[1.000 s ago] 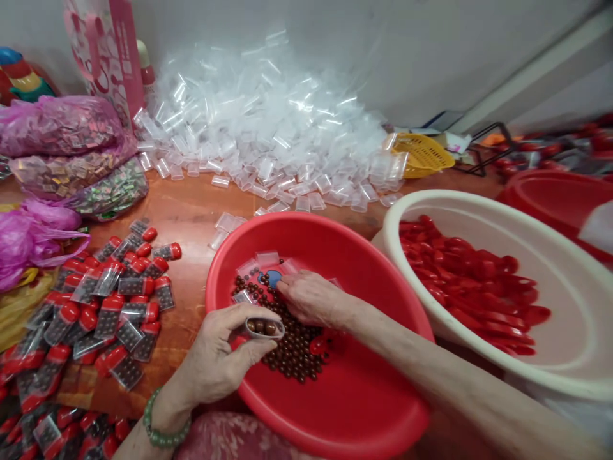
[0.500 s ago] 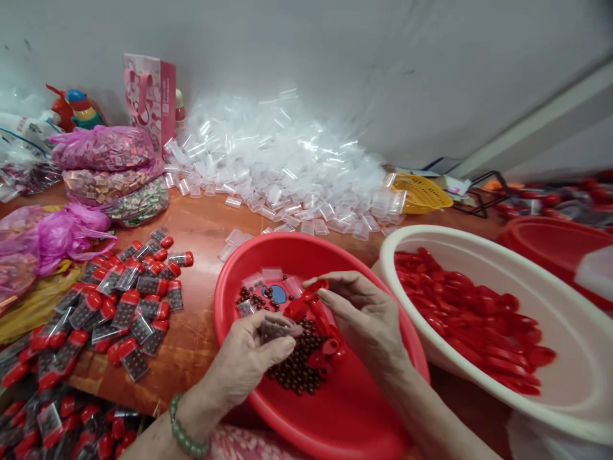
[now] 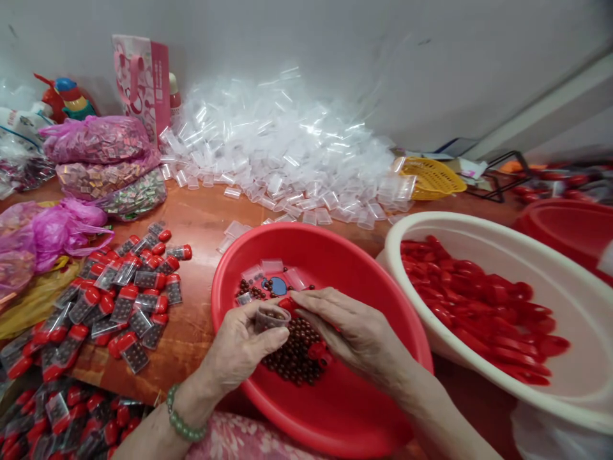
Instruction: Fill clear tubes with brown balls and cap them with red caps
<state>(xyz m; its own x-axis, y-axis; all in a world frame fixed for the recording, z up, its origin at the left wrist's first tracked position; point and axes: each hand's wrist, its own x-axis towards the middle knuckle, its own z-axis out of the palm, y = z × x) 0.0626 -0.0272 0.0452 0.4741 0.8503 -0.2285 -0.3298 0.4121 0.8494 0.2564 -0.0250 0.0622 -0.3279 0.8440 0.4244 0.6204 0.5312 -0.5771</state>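
Observation:
My left hand [image 3: 237,348] grips a small clear plastic case [image 3: 272,317], its open end turned up and dark balls showing inside. Close beside that opening, my right hand [image 3: 357,335] has its fingers closed on a red plastic cap [image 3: 288,305], partly hidden by the fingers. Whether cap and case touch, I cannot tell. Both hands are over a red basin [image 3: 378,415]. Loose brown beads [image 3: 294,364] lie in it under my hands, along with a few more red caps [image 3: 319,351] and clear cases [image 3: 272,265] near its far side.
Filled, red-capped cases [image 3: 125,303] are heaped on the table at left. A white oval tub [image 3: 569,409] of red pieces [image 3: 479,306] stands at right. Behind lie a pile of clear cases [image 3: 287,147], a yellow basket [image 3: 433,179] and pink bags [image 3: 100,140].
My right hand has come left and down with the red cap, closer to the case. The case in my left hand now shows its opening more. The view has shifted slightly.

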